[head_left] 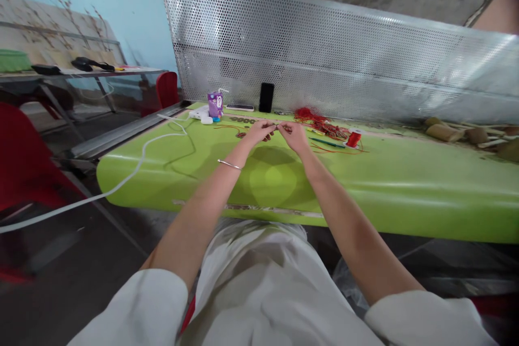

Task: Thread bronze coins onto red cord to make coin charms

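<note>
My left hand (260, 131) and my right hand (293, 134) meet over the table, fingertips pinched close together. A tiny dark thing shows at their tips, too small to name. Near my left hand, a thin red cord (227, 127) and a few small round brownish pieces lie on the surface. A row of flat, coin-like discs (242, 119) sits just behind. To the right of my right hand are a heap of red cord (310, 116), a green pencil-like stick (326, 142) and a spool of red thread (353, 139).
The green-covered table (405, 173) backs onto a perforated metal panel (324, 54). A dark phone (266, 97) leans there, beside a purple drink carton (215, 104). A white cable (141, 159) crosses the left edge. Wooden pieces (446, 131) lie far right; a red chair (28, 157) stands left.
</note>
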A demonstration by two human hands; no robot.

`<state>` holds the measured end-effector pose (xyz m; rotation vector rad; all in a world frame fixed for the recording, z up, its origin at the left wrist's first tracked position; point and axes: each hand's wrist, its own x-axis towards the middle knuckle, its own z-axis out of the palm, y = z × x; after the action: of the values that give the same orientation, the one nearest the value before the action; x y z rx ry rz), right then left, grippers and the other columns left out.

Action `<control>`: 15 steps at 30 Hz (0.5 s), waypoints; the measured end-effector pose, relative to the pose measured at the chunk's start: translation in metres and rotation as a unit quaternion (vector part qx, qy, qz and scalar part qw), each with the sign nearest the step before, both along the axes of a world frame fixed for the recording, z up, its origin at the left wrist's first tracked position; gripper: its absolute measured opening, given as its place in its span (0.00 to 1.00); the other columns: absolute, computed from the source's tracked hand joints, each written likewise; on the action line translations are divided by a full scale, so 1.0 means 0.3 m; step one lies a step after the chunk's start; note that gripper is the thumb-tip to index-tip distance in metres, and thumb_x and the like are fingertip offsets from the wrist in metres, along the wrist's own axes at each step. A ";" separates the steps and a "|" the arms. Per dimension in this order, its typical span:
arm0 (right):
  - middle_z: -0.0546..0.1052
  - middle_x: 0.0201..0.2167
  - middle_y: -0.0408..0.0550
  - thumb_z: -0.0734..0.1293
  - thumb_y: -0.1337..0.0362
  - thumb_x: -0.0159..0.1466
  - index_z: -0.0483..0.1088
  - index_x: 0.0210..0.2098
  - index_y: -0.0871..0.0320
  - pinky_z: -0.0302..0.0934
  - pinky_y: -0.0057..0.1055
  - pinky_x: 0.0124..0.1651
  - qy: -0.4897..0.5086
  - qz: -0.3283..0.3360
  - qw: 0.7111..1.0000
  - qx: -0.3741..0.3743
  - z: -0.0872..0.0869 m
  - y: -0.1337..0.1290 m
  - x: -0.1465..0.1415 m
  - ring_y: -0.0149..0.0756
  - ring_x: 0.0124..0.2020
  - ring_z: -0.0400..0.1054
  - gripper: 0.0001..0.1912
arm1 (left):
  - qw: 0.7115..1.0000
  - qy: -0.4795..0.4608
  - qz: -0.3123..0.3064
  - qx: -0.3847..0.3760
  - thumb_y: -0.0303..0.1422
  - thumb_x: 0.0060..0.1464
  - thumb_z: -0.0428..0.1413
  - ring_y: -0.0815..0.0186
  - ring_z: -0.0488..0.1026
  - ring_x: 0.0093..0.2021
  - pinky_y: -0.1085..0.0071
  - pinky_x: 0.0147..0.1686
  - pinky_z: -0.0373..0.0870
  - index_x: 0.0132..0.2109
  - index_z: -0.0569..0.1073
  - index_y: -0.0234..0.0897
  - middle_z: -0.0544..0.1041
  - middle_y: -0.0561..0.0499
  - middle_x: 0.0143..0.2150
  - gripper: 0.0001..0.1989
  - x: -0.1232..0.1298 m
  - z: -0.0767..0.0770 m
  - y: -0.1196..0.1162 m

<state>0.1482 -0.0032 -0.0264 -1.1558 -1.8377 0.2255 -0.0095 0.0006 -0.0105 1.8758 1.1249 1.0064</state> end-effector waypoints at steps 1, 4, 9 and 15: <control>0.75 0.41 0.48 0.64 0.61 0.68 0.70 0.43 0.62 0.68 0.38 0.43 -0.005 -0.004 1.000 -0.003 -0.001 0.001 0.000 0.35 0.39 0.71 0.10 | 1.000 0.009 0.004 0.004 0.37 0.63 0.53 0.63 0.74 0.41 0.62 0.40 0.74 0.50 0.70 0.34 0.73 0.46 0.47 0.13 0.001 -0.002 0.002; 0.74 0.42 0.49 0.64 0.61 0.68 0.70 0.44 0.61 0.68 0.38 0.43 -0.018 -0.024 0.999 -0.012 -0.003 0.005 0.001 0.36 0.40 0.71 0.10 | 0.999 0.040 0.029 0.017 0.37 0.63 0.53 0.62 0.74 0.43 0.61 0.41 0.74 0.51 0.70 0.34 0.73 0.45 0.48 0.13 -0.001 -0.005 0.016; 0.74 0.42 0.49 0.64 0.60 0.68 0.70 0.44 0.61 0.68 0.38 0.43 -0.029 -0.061 0.997 -0.026 -0.005 0.006 0.009 0.36 0.40 0.71 0.11 | 0.982 0.112 0.139 0.060 0.36 0.62 0.54 0.60 0.72 0.47 0.58 0.45 0.72 0.52 0.69 0.35 0.71 0.44 0.52 0.14 -0.047 -0.007 0.042; 0.74 0.42 0.49 0.64 0.60 0.68 0.70 0.44 0.62 0.68 0.39 0.44 -0.034 -0.073 0.996 -0.027 -0.006 0.005 0.009 0.36 0.40 0.71 0.11 | 0.946 0.237 0.194 0.103 0.36 0.62 0.54 0.57 0.70 0.51 0.55 0.49 0.70 0.55 0.68 0.36 0.68 0.43 0.56 0.16 -0.079 -0.026 0.056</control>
<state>0.1508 -0.0017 -0.0281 -1.3450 -1.8062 0.1543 -0.0333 0.0174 -0.0182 2.1851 1.7856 0.9280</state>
